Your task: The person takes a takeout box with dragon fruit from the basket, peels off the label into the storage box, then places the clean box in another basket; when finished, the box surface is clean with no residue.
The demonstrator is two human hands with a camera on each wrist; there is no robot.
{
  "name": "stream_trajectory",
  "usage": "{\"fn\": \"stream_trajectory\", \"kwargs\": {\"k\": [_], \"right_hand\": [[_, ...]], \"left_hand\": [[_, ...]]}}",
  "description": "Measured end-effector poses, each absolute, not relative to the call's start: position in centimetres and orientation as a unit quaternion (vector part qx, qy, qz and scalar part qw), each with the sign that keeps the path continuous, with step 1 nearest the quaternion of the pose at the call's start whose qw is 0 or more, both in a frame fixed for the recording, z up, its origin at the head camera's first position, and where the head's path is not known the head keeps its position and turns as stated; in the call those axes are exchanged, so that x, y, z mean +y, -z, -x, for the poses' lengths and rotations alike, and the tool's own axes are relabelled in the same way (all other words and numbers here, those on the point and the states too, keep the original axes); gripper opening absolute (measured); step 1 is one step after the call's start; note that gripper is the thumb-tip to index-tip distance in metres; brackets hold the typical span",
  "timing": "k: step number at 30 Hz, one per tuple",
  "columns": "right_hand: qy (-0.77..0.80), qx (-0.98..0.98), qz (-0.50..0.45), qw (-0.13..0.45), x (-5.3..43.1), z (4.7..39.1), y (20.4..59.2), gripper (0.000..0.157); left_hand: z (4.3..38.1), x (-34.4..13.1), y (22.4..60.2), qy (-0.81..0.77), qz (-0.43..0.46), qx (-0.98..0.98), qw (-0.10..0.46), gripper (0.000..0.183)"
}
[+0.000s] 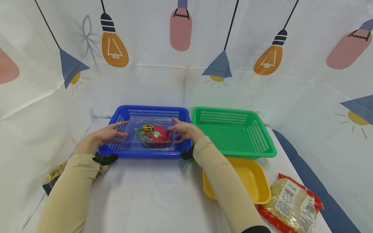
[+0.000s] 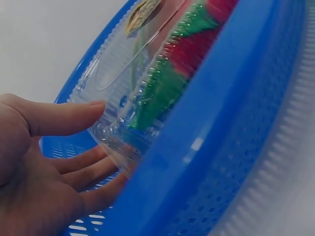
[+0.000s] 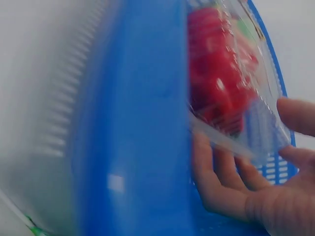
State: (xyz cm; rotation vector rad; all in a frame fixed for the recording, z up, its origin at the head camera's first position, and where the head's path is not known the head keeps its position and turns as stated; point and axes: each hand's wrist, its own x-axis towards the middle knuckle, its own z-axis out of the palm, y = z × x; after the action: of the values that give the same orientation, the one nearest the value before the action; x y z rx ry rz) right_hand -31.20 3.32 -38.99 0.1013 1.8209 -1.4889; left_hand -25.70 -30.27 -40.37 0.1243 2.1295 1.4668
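Observation:
A clear plastic clamshell box (image 1: 134,134) with a round black-and-gold label is in the blue perforated basket (image 1: 145,155). Through its lid shows a red and green thing (image 1: 161,134), fruit-like, its exact kind unclear. At the box's left end is my left hand (image 1: 109,134), thumb near the upper edge and extended fingers low by the box's side, partly hidden by the basket rim in the left wrist view. My right hand (image 1: 186,129) is at the other end; in the right wrist view its loosely bent fingers (image 3: 224,172) reach the box's lower edge, with the thumb apart.
A green basket (image 1: 233,139) stands to the right of the blue one. Before it is a yellow container (image 1: 253,178), partly behind my right sleeve. A red-edged clear bag (image 1: 291,200) lies at the front right. Another package (image 1: 55,173) lies partly under my left arm.

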Motion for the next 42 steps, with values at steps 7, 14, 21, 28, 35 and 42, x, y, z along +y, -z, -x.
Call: {"fn": "stream_trajectory", "kwargs": {"k": [7,14,21,28,35,42], "right_hand": [[0.573,0.738,-0.033,0.356,3.3,30.2,38.4,0.078],[0.578,0.741,-0.02,0.342,3.3,29.7,36.8,0.076],[0.578,0.744,-0.001,0.335,3.4,29.3,35.5,0.074],[0.583,0.748,0.009,0.318,4.2,28.4,34.2,0.073],[0.595,0.744,0.009,0.303,4.9,27.5,33.3,0.073],[0.6,0.745,0.016,0.292,5.4,26.5,32.9,0.073]], "left_hand": [[25.1,-29.8,40.1,-0.533,-0.041,0.81,0.241,0.078],[24.1,-29.7,38.7,-0.529,-0.049,0.823,0.201,0.079],[23.7,-29.6,37.5,-0.52,-0.044,0.833,0.181,0.078],[22.7,-28.8,36.3,-0.494,-0.054,0.854,0.157,0.08],[21.9,-27.9,35.4,-0.476,-0.065,0.869,0.121,0.078],[21.1,-27.3,35.0,-0.471,-0.071,0.874,0.096,0.075]]}}
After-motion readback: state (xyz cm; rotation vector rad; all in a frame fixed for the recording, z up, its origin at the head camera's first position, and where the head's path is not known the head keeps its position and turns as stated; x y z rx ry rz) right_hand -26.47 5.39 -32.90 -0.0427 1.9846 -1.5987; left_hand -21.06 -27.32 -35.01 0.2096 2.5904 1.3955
